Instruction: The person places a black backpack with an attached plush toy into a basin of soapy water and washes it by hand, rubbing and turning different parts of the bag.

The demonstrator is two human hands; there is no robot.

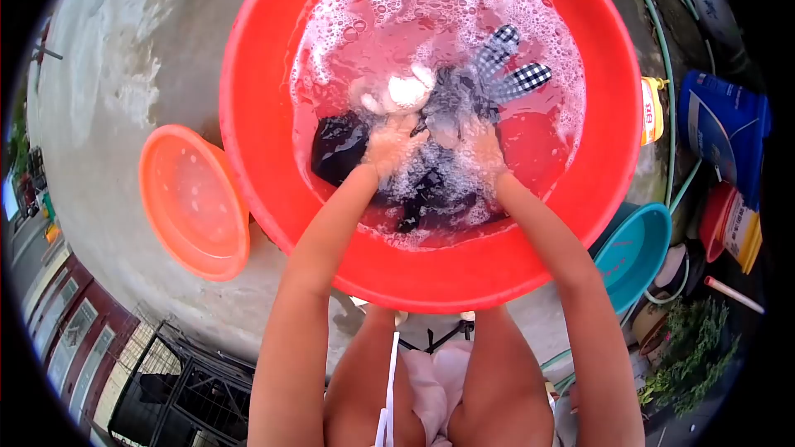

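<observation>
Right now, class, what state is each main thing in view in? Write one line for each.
Red basin: part-filled with water
Water: foamy, suds mostly toward the far side
Dark cloth: wet, partly submerged
Checkered fabric: partly above water
White piece: partly above water
Left hand: in the water, grip unclear
Right hand: in the water, grip unclear
Orange basin: uncovered
Teal basin: uncovered, partly hidden

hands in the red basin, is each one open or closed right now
Left hand: submerged by the dark cloth; grip cannot be told.
Right hand: submerged, fingers blurred; grip cannot be told.
</observation>
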